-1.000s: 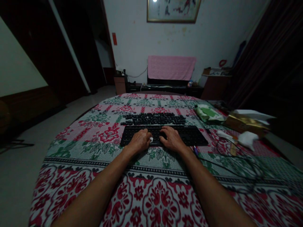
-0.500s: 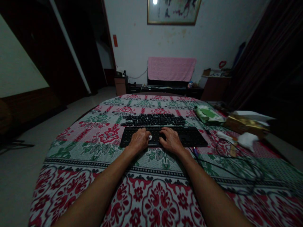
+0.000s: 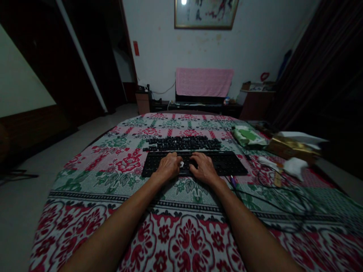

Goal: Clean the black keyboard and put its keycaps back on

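Note:
A black keyboard base (image 3: 231, 163) with its keycaps off lies across the table in front of me. My left hand (image 3: 169, 165) is over its left-middle part, fingers curled round a small white wad, probably tissue (image 3: 181, 164), that shows by the thumb side. On the middle of the base rests my right hand (image 3: 202, 166), thumb apart from the bent fingers, with nothing visible in it. Just beyond the base, loose black keycaps (image 3: 184, 143) lie in rough rows.
On the right are a green and white wipes pack (image 3: 248, 136), a gold tissue box (image 3: 286, 147), crumpled white tissue (image 3: 294, 167) and a looping black cable (image 3: 272, 206). A purple pen-like item (image 3: 233, 182) lies near my right wrist. A patterned cloth (image 3: 127, 164) covers the table.
The view has shifted slightly. My left hand has moved a little to the right along the keyboard base with the white tissue; my right hand stays nearly in place.

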A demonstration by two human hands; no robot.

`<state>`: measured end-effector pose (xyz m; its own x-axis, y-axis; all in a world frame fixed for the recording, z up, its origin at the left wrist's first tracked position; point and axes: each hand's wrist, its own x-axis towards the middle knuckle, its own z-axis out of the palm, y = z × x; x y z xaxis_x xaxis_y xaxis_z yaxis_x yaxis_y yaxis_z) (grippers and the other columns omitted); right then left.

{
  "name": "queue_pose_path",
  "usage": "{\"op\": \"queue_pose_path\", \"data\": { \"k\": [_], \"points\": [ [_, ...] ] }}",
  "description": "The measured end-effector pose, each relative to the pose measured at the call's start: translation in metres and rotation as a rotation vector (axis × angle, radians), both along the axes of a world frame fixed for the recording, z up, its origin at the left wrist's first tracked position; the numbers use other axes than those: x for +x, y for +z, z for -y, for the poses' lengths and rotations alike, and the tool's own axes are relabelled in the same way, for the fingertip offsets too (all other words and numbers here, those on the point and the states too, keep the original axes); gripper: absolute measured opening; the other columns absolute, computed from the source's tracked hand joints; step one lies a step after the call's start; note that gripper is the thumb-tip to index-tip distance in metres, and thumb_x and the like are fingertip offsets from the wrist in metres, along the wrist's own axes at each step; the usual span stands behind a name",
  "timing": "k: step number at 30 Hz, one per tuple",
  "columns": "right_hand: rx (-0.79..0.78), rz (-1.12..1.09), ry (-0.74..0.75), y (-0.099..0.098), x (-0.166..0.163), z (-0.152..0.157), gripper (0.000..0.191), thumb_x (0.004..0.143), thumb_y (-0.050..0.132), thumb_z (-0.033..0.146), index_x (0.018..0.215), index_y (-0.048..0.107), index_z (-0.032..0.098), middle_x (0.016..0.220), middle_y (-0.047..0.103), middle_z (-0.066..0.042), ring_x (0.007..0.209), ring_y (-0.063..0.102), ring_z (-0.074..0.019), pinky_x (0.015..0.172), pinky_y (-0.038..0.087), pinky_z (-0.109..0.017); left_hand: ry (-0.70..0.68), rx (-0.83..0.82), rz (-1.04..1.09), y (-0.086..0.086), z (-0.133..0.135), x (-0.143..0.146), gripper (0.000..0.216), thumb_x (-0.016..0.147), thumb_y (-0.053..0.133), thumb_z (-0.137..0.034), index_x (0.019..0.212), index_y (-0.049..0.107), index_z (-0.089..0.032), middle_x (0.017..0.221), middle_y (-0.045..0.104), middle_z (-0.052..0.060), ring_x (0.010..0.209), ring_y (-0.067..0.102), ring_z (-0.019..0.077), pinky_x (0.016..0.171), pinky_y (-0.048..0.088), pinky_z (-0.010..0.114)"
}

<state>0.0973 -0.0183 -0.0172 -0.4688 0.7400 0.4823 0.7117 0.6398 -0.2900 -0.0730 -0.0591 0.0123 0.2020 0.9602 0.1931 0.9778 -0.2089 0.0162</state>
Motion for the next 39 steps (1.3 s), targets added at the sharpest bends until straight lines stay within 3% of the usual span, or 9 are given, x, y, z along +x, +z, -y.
{"op": "queue_pose_path", "data": {
  "k": [7, 12, 18, 26, 35, 39],
  "points": [
    [-0.008, 0.008, 0.006, 0.002, 0.001, 0.002, 0.026, 0.075, 0.049, 0.024, 0.099, 0.057, 0.019, 0.117, 0.052, -0.008, 0.111, 0.04, -0.0217, 0.091, 0.03, -0.039, -0.012, 0.006, 0.014, 0.001, -0.011, 0.013, 0.027, 0.085, 0.035, -0.024, 0.098, 0.058, -0.023, 0.092, 0.051, 0.006, 0.089, 0.05, 0.0191, 0.07, 0.042, 0.028],
    [-0.023, 0.008, 0.004, 0.002, 0.001, 0.002, 0.027, 0.075, 0.049, 0.025, 0.1, 0.057, 0.019, 0.118, 0.051, -0.009, 0.111, 0.04, -0.0227, 0.091, 0.029, -0.04, 0.016, -0.054, 0.018, 0.005, -0.011, 0.007, 0.027, 0.083, 0.036, -0.019, 0.095, 0.061, -0.021, 0.093, 0.053, 0.007, 0.09, 0.05, 0.019, 0.073, 0.041, 0.028],
    [-0.008, 0.004, -0.001, 0.001, 0.001, 0.001, 0.026, 0.075, 0.049, 0.026, 0.099, 0.057, 0.019, 0.117, 0.051, -0.009, 0.112, 0.04, -0.0225, 0.092, 0.029, -0.04, 0.075, 0.032, 0.058, -0.002, -0.016, 0.003, 0.029, 0.086, 0.034, -0.023, 0.103, 0.057, -0.024, 0.095, 0.052, 0.006, 0.09, 0.049, 0.0181, 0.074, 0.04, 0.028],
    [-0.013, -0.002, 0.002, 0.001, 0.001, 0.001, 0.026, 0.075, 0.049, 0.026, 0.099, 0.057, 0.019, 0.118, 0.051, -0.009, 0.112, 0.039, -0.0227, 0.092, 0.028, -0.041, 0.118, -0.009, 0.023, 0.003, -0.014, 0.002, 0.029, 0.085, 0.034, -0.022, 0.1, 0.059, -0.023, 0.094, 0.051, 0.007, 0.09, 0.048, 0.0186, 0.071, 0.04, 0.027],
    [0.003, -0.003, -0.001, 0.001, 0.001, 0.002, 0.026, 0.074, 0.05, 0.025, 0.098, 0.057, 0.019, 0.116, 0.052, -0.008, 0.11, 0.041, -0.0222, 0.091, 0.03, -0.039, 0.083, 0.079, 0.07, -0.008, -0.025, 0.005, 0.026, 0.085, 0.036, -0.021, 0.104, 0.055, -0.022, 0.094, 0.053, 0.005, 0.089, 0.049, 0.017, 0.075, 0.039, 0.026],
    [-0.002, -0.003, -0.001, 0.002, 0.001, 0.002, 0.026, 0.075, 0.05, 0.025, 0.099, 0.057, 0.019, 0.117, 0.052, -0.008, 0.11, 0.041, -0.0226, 0.091, 0.029, -0.039, 0.136, 0.072, 0.068, -0.006, -0.024, -0.001, 0.025, 0.085, 0.036, -0.022, 0.1, 0.056, -0.022, 0.093, 0.053, 0.006, 0.089, 0.05, 0.0179, 0.072, 0.04, 0.026]
  ]
}}
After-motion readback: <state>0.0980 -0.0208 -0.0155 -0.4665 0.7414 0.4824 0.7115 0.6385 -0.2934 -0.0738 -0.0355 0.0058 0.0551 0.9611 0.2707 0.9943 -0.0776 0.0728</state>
